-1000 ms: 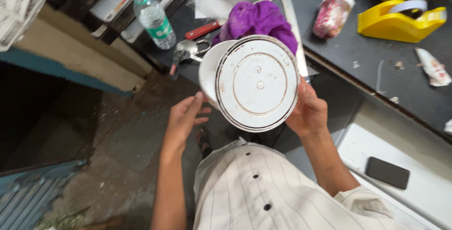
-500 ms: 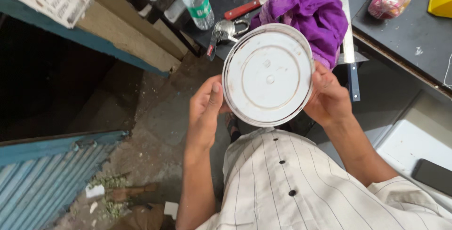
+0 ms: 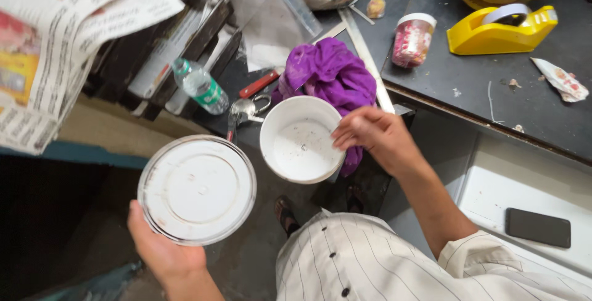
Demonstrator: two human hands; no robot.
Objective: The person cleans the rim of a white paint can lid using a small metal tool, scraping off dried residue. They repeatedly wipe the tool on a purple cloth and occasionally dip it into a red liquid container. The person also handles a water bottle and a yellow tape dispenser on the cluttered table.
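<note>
My left hand (image 3: 165, 253) holds a round white lid (image 3: 196, 189) from below, flat side up, out to the lower left. My right hand (image 3: 376, 136) grips the rim of an open white tub (image 3: 301, 139) on its right side. The tub's inside is white with a few dark specks. A purple cloth (image 3: 333, 73) lies bunched just behind the tub and under my right hand.
Scissors (image 3: 243, 111), a red-handled tool (image 3: 259, 83) and a small plastic bottle (image 3: 200, 86) lie on the dark shelf behind. On the dark table (image 3: 487, 85) sit a yellow tape dispenser (image 3: 501, 26) and a small jar (image 3: 413, 39). A black phone (image 3: 538, 227) rests on a white surface at right. Newspaper (image 3: 68, 36) hangs at left.
The lid has come off the tub. My left hand carried the lid down and to the left, while my right hand keeps the open tub by its rim.
</note>
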